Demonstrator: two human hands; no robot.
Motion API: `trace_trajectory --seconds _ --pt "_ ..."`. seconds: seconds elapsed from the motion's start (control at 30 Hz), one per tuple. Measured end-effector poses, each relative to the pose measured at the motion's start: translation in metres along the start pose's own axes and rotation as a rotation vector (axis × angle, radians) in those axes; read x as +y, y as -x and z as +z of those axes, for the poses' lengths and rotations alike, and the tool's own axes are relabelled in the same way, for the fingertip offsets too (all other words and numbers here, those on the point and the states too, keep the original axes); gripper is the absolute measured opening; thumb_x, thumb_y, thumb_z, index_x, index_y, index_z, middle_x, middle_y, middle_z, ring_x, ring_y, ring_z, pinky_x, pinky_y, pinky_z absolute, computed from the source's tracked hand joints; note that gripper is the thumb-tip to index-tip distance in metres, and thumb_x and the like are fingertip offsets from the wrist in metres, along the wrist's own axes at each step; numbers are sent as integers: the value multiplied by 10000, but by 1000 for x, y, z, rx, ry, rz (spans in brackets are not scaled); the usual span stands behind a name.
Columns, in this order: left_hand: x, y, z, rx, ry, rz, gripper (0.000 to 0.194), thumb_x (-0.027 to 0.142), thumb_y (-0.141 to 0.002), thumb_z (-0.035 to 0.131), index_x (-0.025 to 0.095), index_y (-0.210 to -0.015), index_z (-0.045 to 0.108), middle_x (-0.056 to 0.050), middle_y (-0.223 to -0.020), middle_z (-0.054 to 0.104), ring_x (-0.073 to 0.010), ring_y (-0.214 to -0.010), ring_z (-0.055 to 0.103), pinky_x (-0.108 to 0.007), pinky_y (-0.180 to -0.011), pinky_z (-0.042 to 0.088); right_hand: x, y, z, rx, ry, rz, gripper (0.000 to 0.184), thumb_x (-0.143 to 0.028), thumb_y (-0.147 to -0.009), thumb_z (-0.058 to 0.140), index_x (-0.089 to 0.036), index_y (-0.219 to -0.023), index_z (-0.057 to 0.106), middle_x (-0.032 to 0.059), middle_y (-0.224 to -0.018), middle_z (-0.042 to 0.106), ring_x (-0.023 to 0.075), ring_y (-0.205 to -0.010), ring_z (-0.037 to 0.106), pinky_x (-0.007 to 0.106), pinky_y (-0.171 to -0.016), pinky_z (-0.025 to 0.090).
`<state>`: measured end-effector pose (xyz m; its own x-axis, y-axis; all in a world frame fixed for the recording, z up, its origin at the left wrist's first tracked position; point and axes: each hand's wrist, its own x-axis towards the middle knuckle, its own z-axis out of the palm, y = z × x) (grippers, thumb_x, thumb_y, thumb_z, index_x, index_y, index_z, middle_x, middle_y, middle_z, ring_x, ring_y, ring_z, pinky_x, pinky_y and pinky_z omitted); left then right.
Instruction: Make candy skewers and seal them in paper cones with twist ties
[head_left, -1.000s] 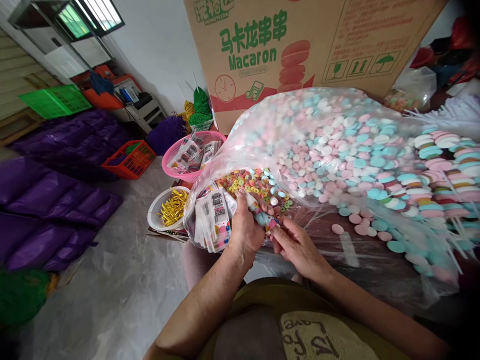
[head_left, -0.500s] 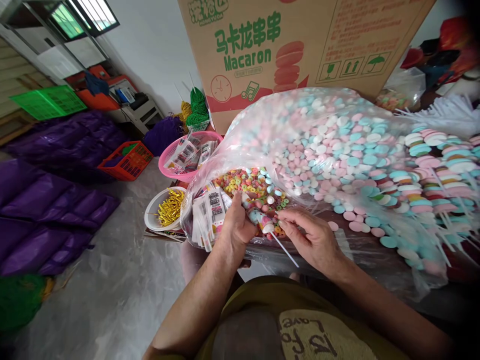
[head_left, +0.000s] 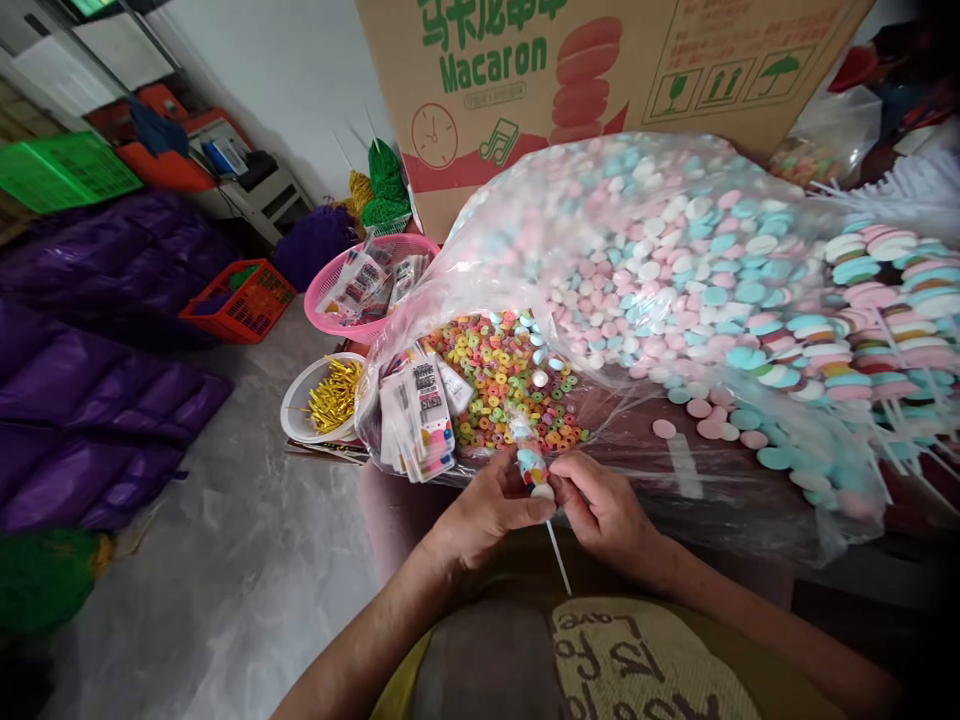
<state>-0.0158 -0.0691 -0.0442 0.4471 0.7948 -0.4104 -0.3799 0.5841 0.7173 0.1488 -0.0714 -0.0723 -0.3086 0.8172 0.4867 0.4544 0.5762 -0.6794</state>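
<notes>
While its thin white stick points down toward the person's lap, the candy skewer in a clear, colour-printed wrapper (head_left: 532, 464) is held at the near edge of the dark brown table (head_left: 637, 440), its upper end in front of a spread of small ring-shaped candies in red, orange, yellow and green (head_left: 487, 385). The left hand (head_left: 491, 508) grasps the lower part of the skewer, with the thumb across the near side and the fingers behind it. The right hand (head_left: 604, 505) pinches the wrapper's lower edge between thumb and forefinger.

Left of the rings lies a fanned stack of flat printed plastic wrappers (head_left: 416, 415). Beside the table's left end are a round white bowl of gold twist ties (head_left: 296, 412) and, beyond it, a pink plastic basket (head_left: 322, 310) holding more printed packets. To the right, a large clear plastic bag (head_left: 517, 240) covers a heap of pink, white and blue candy discs (head_left: 652, 270), next to stacked candy skewers on white sticks (head_left: 877, 310). A brown cardboard box marked "Macaron" (head_left: 517, 115) stands behind the bag. On the grey floor (head_left: 270, 540), an orange-red plastic crate (head_left: 251, 305) sits near bulging purple sacks (head_left: 97, 430).
</notes>
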Motion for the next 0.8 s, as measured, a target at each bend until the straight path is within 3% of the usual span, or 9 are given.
trace_trajectory --seconds 0.1,0.2,0.3,0.37,0.5,0.63,0.8 --pt "-9 7 6 46 -38 38 489 210 -654 783 168 -1077 542 -22 -883 633 -113 -675 597 -256 -664 493 -4 -4 -9 -57 -106 26 143 -89 -872 417 -190 -805 494 26 -748 526 126 -683 517 234 -627 438" --pt "-11 6 11 61 -43 78 594 216 -652 774 197 -1168 480 -4 -891 614 -82 -541 567 -253 -551 513 -7 -13 -20 -178 -165 51 169 -108 -884 432 -195 -744 472 2 -694 517 108 -630 492 215 -584 414" --pt "-9 3 14 132 -84 204 542 243 -720 711 217 -1199 459 18 -853 593 -53 -443 514 -222 -434 489 -7 -21 -27 -298 -129 -19 183 -105 -872 416 -200 -718 441 -7 -658 491 107 -584 451 221 -549 398" --pt "-6 2 15 146 -120 255 477 248 -759 666 220 -1196 478 36 -797 570 -45 -414 483 -203 -388 466 -5 -26 -30 -258 -35 -83 172 -92 -853 407 -203 -726 439 -3 -657 483 116 -578 445 234 -540 397" --pt "-2 2 16 140 -121 226 373 247 -737 667 192 -1089 556 44 -747 557 -39 -389 457 -191 -354 435 -1 -32 -35 -47 63 -139 148 -83 -857 439 -207 -882 517 30 -767 576 129 -681 548 244 -621 458" --pt "-3 0 16 228 -116 211 256 284 -723 680 160 -923 578 62 -621 511 -20 -347 377 -149 -304 304 1 -31 -27 -59 129 -201 163 -78 -840 466 -202 -894 556 57 -823 629 164 -766 594 293 -706 493" --pt "-6 -1 14 201 -125 197 274 301 -742 671 162 -964 591 69 -617 482 -3 -359 316 -141 -321 234 1 -29 -9 -36 266 -175 184 -41 -808 435 -185 -752 534 68 -744 602 181 -705 569 304 -663 477"
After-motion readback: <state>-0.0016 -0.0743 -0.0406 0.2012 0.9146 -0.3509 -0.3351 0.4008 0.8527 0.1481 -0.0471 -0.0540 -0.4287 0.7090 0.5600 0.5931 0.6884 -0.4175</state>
